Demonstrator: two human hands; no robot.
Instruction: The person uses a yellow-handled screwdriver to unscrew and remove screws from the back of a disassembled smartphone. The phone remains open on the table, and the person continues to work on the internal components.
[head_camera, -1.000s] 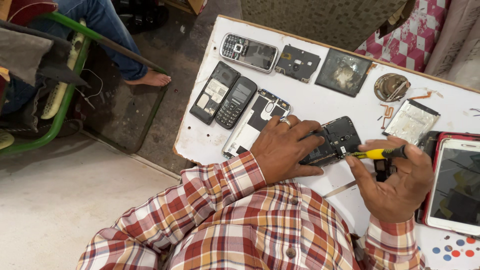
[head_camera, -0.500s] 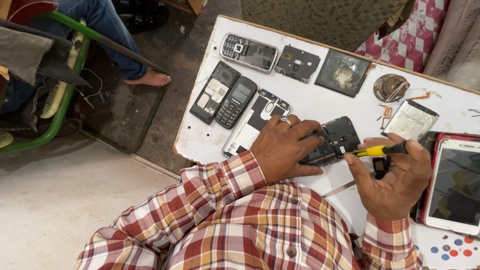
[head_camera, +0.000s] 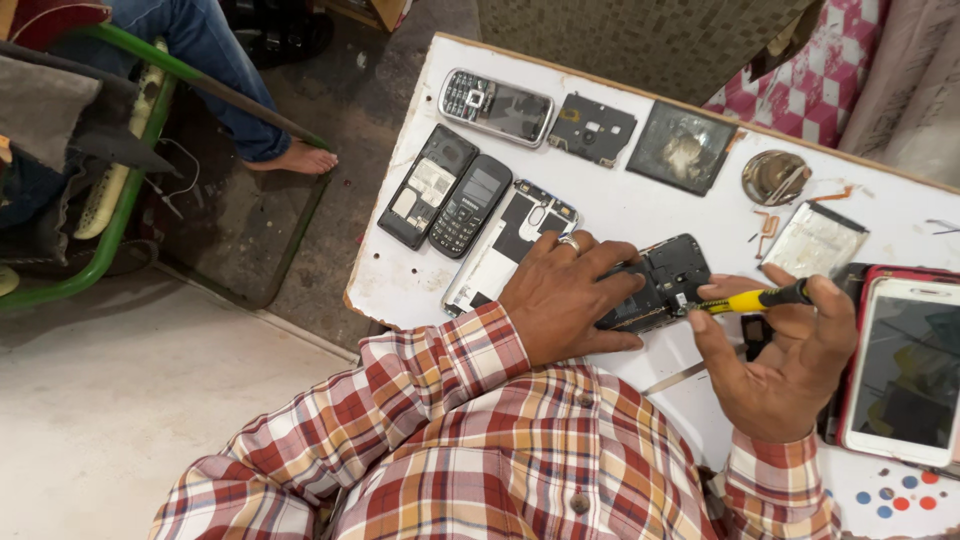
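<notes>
Disassembly underway: left hand (head_camera: 565, 300) pins the black back-less phone body (head_camera: 660, 285) to the white counter (head_camera: 640, 205); right hand (head_camera: 785, 350) pinches a yellow-handled screwdriver (head_camera: 755, 298), tip at the body's right edge. Rear cover already off, inner frame not yet lifted; stripped handsets lie beyond the body.

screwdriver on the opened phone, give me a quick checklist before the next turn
1. Left hand pins the opened phone to the white table: ok.
2. Right hand grips the yellow-handled screwdriver in its fingertips: ok.
3. Tip seated in a screw head: cannot tell, too small.
4. Shaft square to the phone: not ok, it lies at a low slant.
5. Red-cased smartphone clear of the right hand: not ok, it sits right beside it.
</notes>
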